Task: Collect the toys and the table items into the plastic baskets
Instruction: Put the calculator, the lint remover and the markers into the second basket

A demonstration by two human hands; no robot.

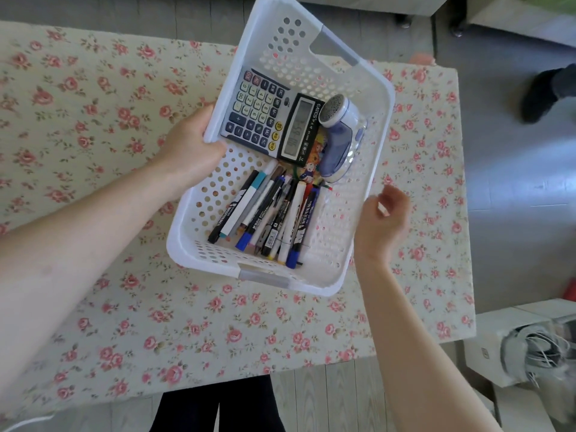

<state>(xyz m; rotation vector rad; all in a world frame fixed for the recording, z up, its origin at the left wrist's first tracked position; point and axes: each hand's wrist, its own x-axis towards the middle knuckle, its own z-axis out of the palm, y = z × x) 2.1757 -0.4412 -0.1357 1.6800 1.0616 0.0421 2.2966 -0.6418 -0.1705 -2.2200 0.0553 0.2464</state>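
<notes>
White perforated plastic basket [335, 244] sits over the middle of the table, skewed, with its near grey handle toward the person. Can't tell if its base touches the tablecloth.

Inside:
- calculator [268, 120] against the left wall, far half
- blue-white lint shaver [339, 132] just right of it, touching its display end
- small cartoon-printed item [311, 160] partly under both
- markers and pens [271, 216] heaped at the near end

Left hand [187, 145] grips the left rim beside the calculator, thumb hooked over into the basket, fingers hidden outside the wall.

Right hand [383, 216] is just beside the right wall, level with the markers. Its fingers are loosely curled and hold nothing visible. It's blurred, so contact with the rim is unclear.

Table [124, 307] has a rose-print cloth. A dark shoe [542, 95] is on the floor far right, and a white box of cables [530, 347] near right.
</notes>
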